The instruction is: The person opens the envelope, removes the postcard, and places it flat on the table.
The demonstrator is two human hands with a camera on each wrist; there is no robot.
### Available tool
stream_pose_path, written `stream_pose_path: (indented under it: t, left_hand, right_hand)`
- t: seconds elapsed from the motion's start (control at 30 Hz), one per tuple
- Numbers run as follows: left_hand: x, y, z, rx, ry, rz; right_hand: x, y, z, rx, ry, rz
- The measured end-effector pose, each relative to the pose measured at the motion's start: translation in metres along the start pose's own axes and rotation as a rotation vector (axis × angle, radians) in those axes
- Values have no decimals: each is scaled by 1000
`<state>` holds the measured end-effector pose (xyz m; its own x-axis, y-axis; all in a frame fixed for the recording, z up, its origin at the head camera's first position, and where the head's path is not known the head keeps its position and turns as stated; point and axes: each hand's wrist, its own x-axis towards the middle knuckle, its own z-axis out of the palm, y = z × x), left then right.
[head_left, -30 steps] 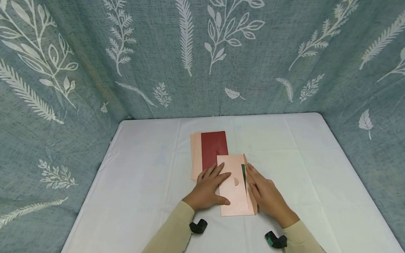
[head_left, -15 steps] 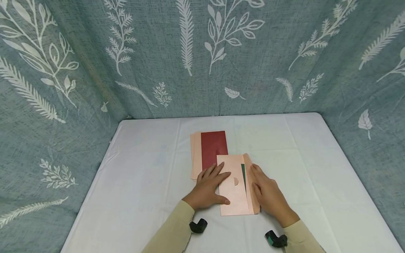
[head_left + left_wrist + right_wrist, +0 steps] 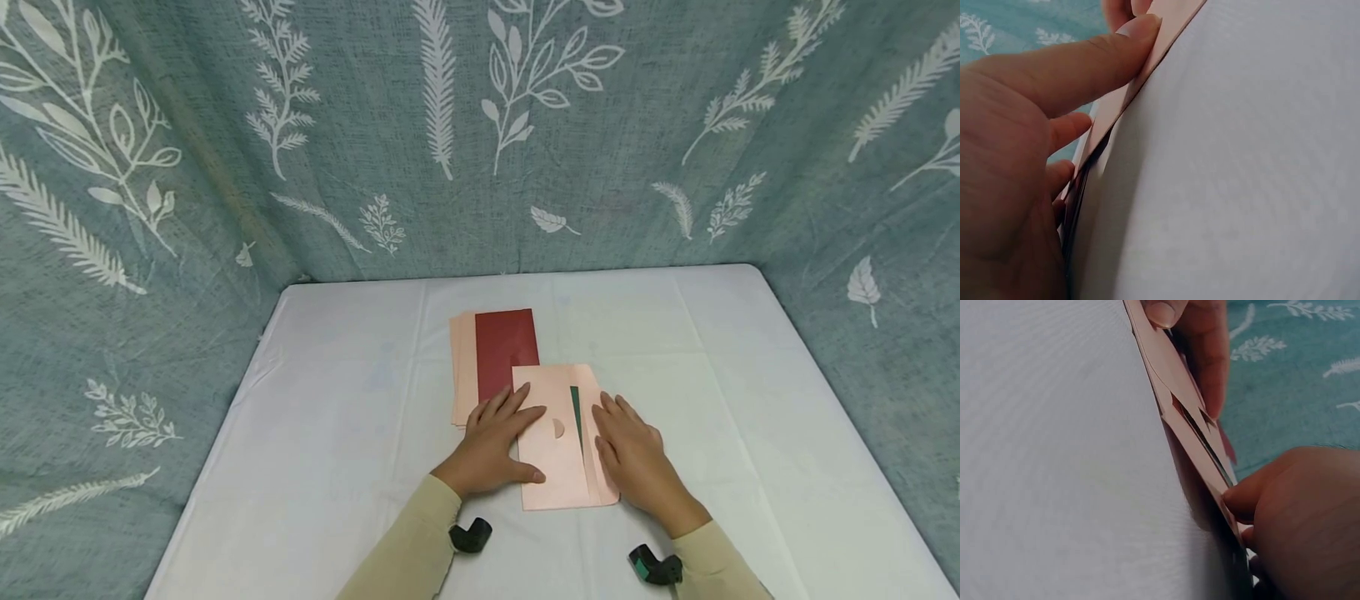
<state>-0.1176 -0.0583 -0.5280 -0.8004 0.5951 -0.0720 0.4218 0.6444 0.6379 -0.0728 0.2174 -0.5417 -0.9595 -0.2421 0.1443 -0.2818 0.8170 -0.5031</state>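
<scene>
A peach envelope (image 3: 551, 492) lies on the table, its flap (image 3: 590, 396) spread out to the right. A green strip (image 3: 576, 407) shows through the gap beside the flap. My left hand (image 3: 491, 442) rests on the envelope's left part with fingers spread; in the left wrist view its thumb (image 3: 1135, 37) presses near the edge. On the flap, the fingertips of my right hand (image 3: 637, 458) touch the paper near its outer edge. The right wrist view has that hand (image 3: 1310, 512) against the edge, with some fingers hidden.
Behind the envelope, and partly under it, lies a dark red envelope (image 3: 506, 346) on several peach ones (image 3: 463, 367). A white cloth covers the table (image 3: 337, 400). A patterned green-blue curtain (image 3: 465, 225) hangs around the back and sides. Black wrist devices (image 3: 470, 536) sit at both sleeves.
The envelope's flap has gone from partly raised to lying flat outward on the right. My right hand has shifted slightly right with it. The left hand stays in place.
</scene>
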Motion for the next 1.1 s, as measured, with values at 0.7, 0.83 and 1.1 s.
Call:
stream_pose_path:
  t: [0.7,0.83,1.1]
  left_hand:
    - [16,49,47,123,161,-156]
    - [19,57,57,200,172,-199]
    - [24,60,65,214,212,-208]
  right_hand:
    - [0,2,1,-19,-8,0]
    - [0,2,1,-16,-4,2]
    - [0,4,0,-16,4,-14]
